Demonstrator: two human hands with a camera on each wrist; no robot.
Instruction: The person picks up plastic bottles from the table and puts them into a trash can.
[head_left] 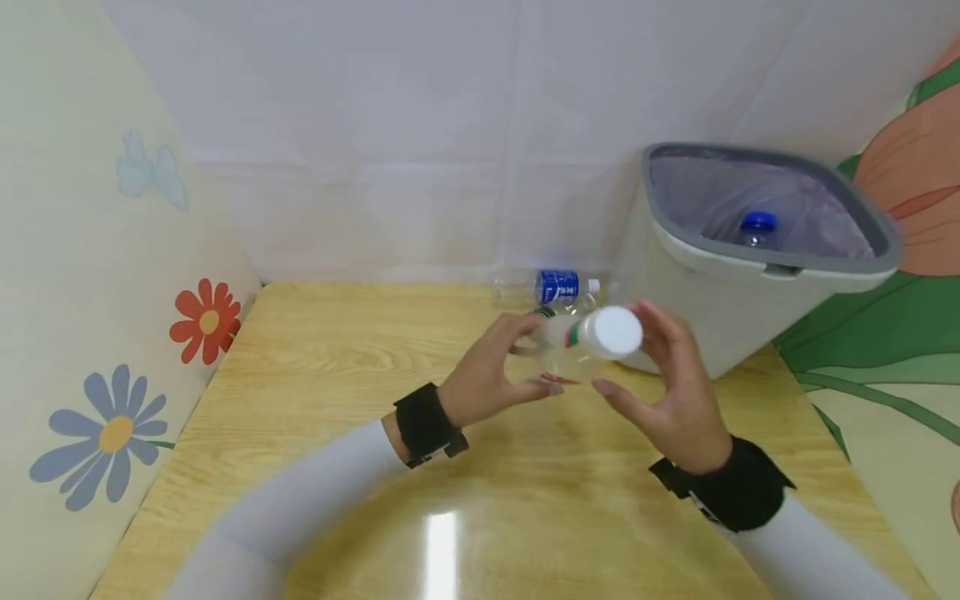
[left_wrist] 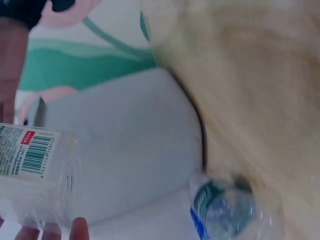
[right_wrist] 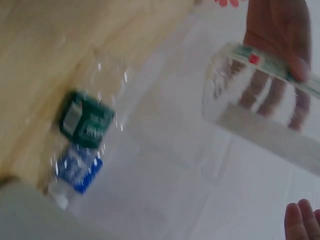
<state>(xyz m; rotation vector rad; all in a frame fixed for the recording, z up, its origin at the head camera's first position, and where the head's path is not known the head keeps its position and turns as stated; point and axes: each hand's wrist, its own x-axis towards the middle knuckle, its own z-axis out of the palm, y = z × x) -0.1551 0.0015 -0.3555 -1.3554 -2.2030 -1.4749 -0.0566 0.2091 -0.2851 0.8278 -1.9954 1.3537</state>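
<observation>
My left hand (head_left: 491,371) grips a clear plastic bottle (head_left: 558,357) around its body, above the table. The bottle tilts so that its white cap (head_left: 617,332) faces toward my right hand and the head camera. Part of its label (left_wrist: 31,152), with a barcode and a small red mark, shows in the left wrist view. My right hand (head_left: 678,400) is beside the cap, thumb and fingers spread and loosely bent. In the right wrist view, the right fingertips (right_wrist: 300,220) stand apart from the bottle.
A tall light bin (head_left: 690,292) with a grey rim and a liner stands at the back right. A blue-capped bottle (head_left: 757,225) is inside it. Against the back wall lie a blue-labelled bottle (head_left: 557,286) and a green-labelled bottle (right_wrist: 86,120).
</observation>
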